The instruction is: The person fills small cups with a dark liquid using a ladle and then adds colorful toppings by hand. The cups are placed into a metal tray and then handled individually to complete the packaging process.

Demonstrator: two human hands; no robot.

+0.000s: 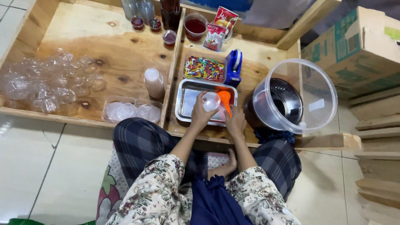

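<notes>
over tray (pixel 183 109), left hand (pixel 201 112) grips cup (pixel 211 101) (raised); right hand (pixel 236 121) tilts scoop (pixel 225 100)

Orange scoop (pixel 225 98) — silver tray (pixel 186 102) — blue dispenser (pixel 233 66).

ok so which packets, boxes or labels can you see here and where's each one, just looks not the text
Red and white sachet: top centre, leaning behind the cup of red liquid, flat pouch.
Second red and white sachet: just below the first, beside the tray of coloured bits.
Cardboard box: upper right, on the floor by the wooden frame, brown with green print.
White label: small rectangle on the clear round tub at right.
No screens or signs.
</notes>
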